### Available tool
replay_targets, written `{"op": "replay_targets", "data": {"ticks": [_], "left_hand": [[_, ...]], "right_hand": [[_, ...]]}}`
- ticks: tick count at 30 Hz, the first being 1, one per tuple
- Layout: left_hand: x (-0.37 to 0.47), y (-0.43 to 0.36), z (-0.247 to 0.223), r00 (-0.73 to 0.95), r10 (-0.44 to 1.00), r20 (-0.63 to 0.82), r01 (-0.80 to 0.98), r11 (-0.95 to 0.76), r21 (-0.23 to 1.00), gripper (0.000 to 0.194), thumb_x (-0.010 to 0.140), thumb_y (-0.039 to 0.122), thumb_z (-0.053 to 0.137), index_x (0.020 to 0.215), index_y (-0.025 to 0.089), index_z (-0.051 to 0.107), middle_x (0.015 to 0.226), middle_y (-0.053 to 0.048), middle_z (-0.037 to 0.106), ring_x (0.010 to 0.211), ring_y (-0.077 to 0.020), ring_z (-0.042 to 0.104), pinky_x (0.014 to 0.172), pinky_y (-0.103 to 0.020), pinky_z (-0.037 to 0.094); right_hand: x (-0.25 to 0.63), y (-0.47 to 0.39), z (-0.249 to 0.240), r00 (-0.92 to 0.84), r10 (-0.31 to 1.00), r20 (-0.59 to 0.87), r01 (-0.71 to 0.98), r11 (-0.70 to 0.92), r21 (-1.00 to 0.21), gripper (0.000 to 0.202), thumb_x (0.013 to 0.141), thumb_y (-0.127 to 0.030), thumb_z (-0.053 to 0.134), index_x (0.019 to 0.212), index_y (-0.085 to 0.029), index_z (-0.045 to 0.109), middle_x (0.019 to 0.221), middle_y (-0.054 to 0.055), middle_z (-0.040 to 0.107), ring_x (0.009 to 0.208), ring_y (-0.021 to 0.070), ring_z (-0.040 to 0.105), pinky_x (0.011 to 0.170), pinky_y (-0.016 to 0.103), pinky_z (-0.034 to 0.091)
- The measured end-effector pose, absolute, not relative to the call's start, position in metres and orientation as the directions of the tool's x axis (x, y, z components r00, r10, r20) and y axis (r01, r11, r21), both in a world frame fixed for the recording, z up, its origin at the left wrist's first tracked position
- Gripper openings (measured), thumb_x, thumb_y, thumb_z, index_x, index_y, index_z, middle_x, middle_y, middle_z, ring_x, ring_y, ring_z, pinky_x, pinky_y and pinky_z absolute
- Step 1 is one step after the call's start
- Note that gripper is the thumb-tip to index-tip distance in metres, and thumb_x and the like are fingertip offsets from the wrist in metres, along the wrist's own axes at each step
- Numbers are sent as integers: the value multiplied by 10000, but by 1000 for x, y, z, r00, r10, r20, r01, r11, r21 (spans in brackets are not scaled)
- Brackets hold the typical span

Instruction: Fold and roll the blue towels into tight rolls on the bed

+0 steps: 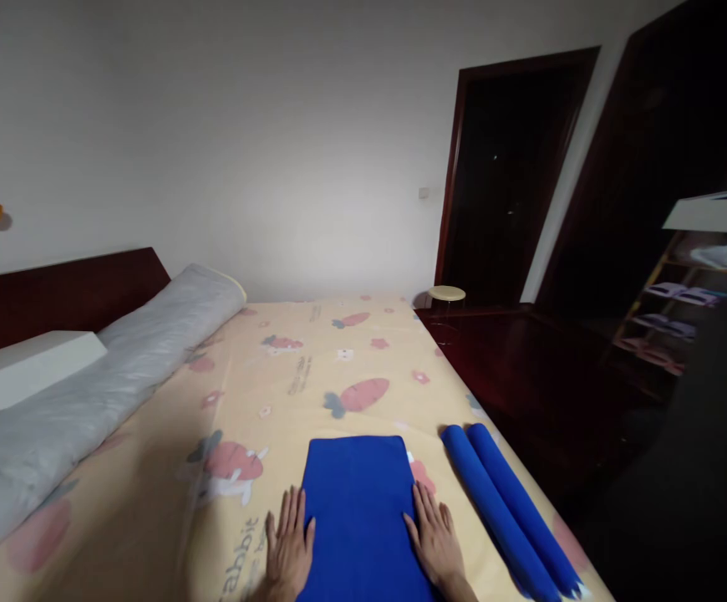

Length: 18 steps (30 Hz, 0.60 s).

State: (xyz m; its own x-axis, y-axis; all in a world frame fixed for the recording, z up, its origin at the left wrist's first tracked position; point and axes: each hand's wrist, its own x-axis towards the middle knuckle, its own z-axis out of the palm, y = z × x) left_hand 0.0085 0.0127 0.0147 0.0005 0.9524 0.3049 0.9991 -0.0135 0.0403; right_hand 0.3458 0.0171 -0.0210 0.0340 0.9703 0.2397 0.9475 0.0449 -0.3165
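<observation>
Cloth of plain blue lies flat on the patterned bed sheet, directly before you, and its near end goes out of view at the bottom. Your left hand and your right hand rest palm down at its two long sides. The fingers are stretched and a little apart, both thumbs point inward to the cloth, and nothing is clamped.

From here, I would watch three matters. First, if one hand presses or pulls more strongly than the other, the cloth may turn crooked or make a wrinkle in the middle, because only its sides have your hands near them. Second, the sheet is also soft, so hard pressing could drag it together with the cloth. Third, the two blue rolls lie side by side to the right, near the bed edge. If your right hand or forearm swings outward, it might push them, and being round they could roll down to the dark floor. Whether they are fastened, I cannot tell.
</observation>
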Motion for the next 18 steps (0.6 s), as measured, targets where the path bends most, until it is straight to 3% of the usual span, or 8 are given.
{"op": "replay_targets", "data": {"ticks": [3,10,18], "left_hand": [[34,2,17,35,918,395,997,-59,49,565,971,336,270,1502,308,82,1571,-19,333,1450,-259,319,1185,-589,231],[102,-33,-20,211,938,275,967,-241,79,550,973,331,282,1496,318,113,1545,-9,370,1396,-237,419,1120,-501,391],[21,-59,5,330,890,316,940,-339,-28,598,980,332,317,1518,322,57,1565,13,334,1403,-174,405,1119,-412,391]], "right_hand": [[318,8,-11,39,962,272,938,58,-342,683,962,-611,284,1478,-178,394,1543,108,348,1423,310,327,1167,550,265],[233,-28,-4,-219,962,163,879,267,-395,540,976,-371,306,1505,-266,311,1569,19,250,1457,248,241,1175,493,268],[291,-53,5,-32,991,132,926,79,-368,604,982,-524,258,1504,-226,311,1575,45,258,1460,248,241,1183,509,232]]}}
